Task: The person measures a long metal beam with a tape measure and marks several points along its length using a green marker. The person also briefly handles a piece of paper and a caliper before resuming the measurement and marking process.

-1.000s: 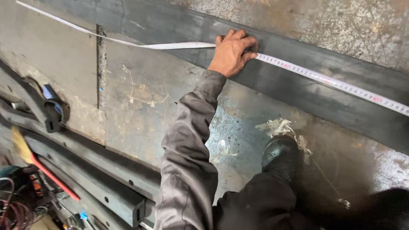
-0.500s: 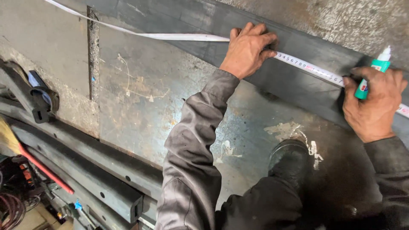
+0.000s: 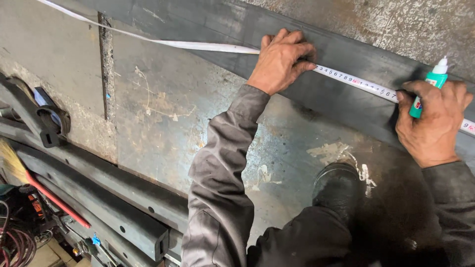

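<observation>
A white measuring tape (image 3: 346,79) runs diagonally along a long dark steel bar (image 3: 326,94) lying on the steel floor plate. My left hand (image 3: 283,59) presses the tape flat against the bar, fingers curled over it. My right hand (image 3: 433,121) grips a green and white marker pen (image 3: 426,91), its tip pointing up, and rests on the tape near the right edge. Both arms wear grey sleeves.
My black boot (image 3: 339,188) stands on the scuffed steel plate (image 3: 163,113). Dark square steel tubes (image 3: 99,202) lie at lower left with a black clamp (image 3: 47,121), a broom with a red handle (image 3: 44,193) and coiled cables (image 3: 17,244).
The view has shifted, so both hands sit lower and closer. My right hand with the marker came into view from the right and now rests on the tape. My left hand stays on the tape.
</observation>
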